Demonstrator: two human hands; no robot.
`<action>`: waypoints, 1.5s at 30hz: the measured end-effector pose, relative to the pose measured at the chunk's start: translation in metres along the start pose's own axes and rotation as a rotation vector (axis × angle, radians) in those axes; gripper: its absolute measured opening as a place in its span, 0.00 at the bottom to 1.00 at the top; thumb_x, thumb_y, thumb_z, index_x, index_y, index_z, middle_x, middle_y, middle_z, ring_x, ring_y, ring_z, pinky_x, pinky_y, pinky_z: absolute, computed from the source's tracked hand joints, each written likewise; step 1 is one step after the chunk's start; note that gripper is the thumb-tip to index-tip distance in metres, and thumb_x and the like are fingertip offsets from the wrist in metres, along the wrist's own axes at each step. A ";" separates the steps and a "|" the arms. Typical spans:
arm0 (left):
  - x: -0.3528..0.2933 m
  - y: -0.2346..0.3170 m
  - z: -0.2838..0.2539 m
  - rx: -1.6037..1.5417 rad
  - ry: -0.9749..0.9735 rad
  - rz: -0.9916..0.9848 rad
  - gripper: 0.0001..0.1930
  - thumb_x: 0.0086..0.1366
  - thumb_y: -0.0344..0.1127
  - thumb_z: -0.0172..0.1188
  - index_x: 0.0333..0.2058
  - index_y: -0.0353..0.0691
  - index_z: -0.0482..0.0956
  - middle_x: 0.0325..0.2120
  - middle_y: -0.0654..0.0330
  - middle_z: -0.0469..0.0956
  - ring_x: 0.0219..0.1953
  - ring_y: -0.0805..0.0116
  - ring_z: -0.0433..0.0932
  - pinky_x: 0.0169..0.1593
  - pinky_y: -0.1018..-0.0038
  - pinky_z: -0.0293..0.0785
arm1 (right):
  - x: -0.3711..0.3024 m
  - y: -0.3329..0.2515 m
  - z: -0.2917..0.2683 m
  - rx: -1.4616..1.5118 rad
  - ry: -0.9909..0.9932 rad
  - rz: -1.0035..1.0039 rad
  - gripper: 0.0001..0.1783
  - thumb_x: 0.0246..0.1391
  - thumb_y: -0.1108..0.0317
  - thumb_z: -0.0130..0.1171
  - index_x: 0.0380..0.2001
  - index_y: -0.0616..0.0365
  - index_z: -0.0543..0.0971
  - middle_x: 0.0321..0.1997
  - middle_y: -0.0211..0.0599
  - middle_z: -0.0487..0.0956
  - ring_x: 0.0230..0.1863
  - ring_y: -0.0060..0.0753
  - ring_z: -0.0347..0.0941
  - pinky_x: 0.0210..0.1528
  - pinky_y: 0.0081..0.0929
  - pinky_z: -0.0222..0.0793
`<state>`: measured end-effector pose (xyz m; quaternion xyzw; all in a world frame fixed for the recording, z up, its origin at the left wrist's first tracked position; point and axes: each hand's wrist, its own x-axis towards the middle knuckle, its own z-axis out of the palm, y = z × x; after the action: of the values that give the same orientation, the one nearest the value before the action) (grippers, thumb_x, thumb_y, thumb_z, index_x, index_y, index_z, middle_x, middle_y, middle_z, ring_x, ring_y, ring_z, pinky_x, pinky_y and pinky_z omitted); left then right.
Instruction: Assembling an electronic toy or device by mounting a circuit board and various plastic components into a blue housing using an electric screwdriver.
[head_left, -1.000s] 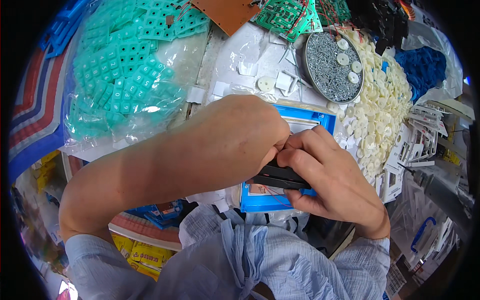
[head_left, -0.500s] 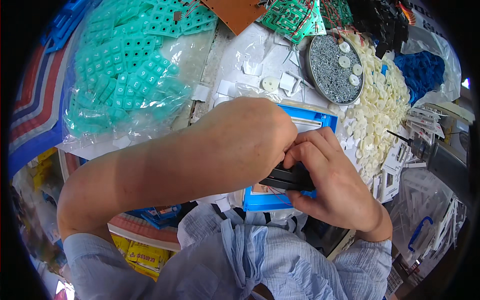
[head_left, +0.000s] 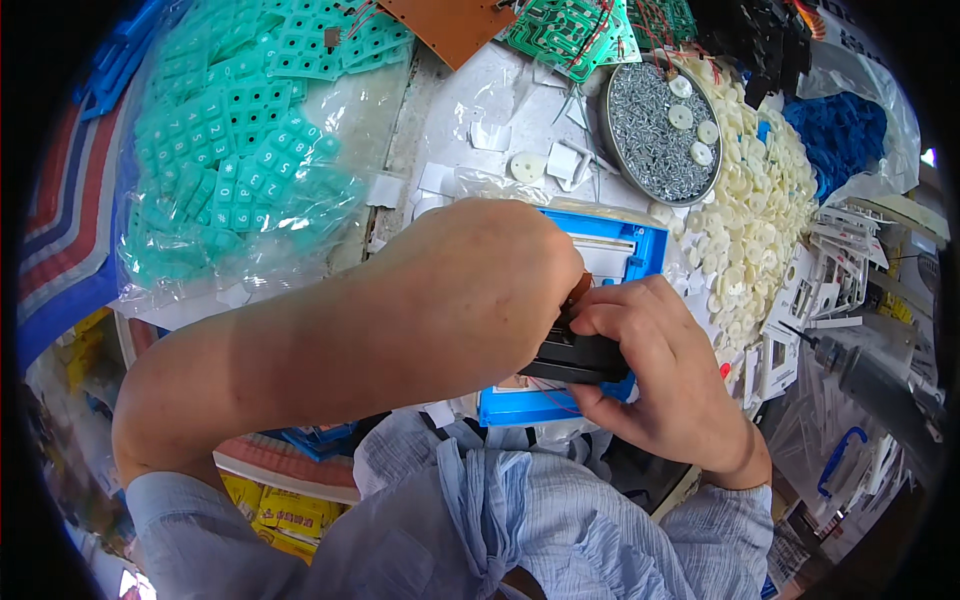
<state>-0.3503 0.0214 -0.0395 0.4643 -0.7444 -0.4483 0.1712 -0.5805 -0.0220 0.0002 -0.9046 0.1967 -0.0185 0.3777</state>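
In my right hand [head_left: 665, 375] is a black plastic part [head_left: 577, 362], gripped between thumb and fingers. It is held over a shallow blue plastic case [head_left: 520, 405] with a white inside. My left hand [head_left: 505, 275] is closed, its back turned up, and comes against the black part from the left. Its fingertips are hidden, so what they grip cannot be made out. A small brown edge [head_left: 579, 289] shows between the two hands. Thin red wires run below the black part into the case.
A round metal tray [head_left: 609, 130] of small screws stands behind, beside a heap of cream plastic discs [head_left: 755, 200]. Green rubber keypads [head_left: 240, 150] in clear plastic lie left. Green circuit boards [head_left: 560, 35] lie at the back. An electric screwdriver [head_left: 870, 380] is at right.
The whole view has shifted slightly. A small brown edge now shows between my hands, and my right fingers have shifted a little on the black part.
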 end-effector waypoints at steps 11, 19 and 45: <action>0.005 0.002 -0.008 0.142 0.130 0.217 0.07 0.61 0.33 0.60 0.27 0.36 0.82 0.29 0.50 0.81 0.35 0.45 0.79 0.42 0.55 0.75 | -0.012 0.012 0.007 0.028 0.133 -0.079 0.36 0.38 0.76 0.73 0.54 0.63 0.71 0.46 0.48 0.77 0.44 0.55 0.74 0.46 0.44 0.73; 0.148 0.021 -0.022 0.627 0.264 0.060 0.08 0.60 0.32 0.59 0.31 0.36 0.86 0.27 0.49 0.83 0.37 0.45 0.85 0.40 0.53 0.81 | -0.020 0.013 0.017 -0.017 0.275 -0.116 0.36 0.39 0.75 0.74 0.55 0.63 0.71 0.50 0.48 0.79 0.47 0.56 0.75 0.50 0.45 0.73; 0.106 0.051 -0.016 0.493 0.336 0.197 0.08 0.58 0.31 0.64 0.35 0.37 0.86 0.36 0.49 0.84 0.39 0.47 0.84 0.40 0.56 0.81 | -0.039 0.037 -0.105 0.762 0.294 -0.378 0.34 0.60 0.62 0.66 0.65 0.48 0.63 0.40 0.29 0.74 0.39 0.31 0.71 0.57 0.50 0.74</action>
<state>-0.4214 -0.0679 -0.0060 0.4851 -0.8333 -0.1527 0.2167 -0.6480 -0.1020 0.0540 -0.7087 0.0588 -0.2866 0.6420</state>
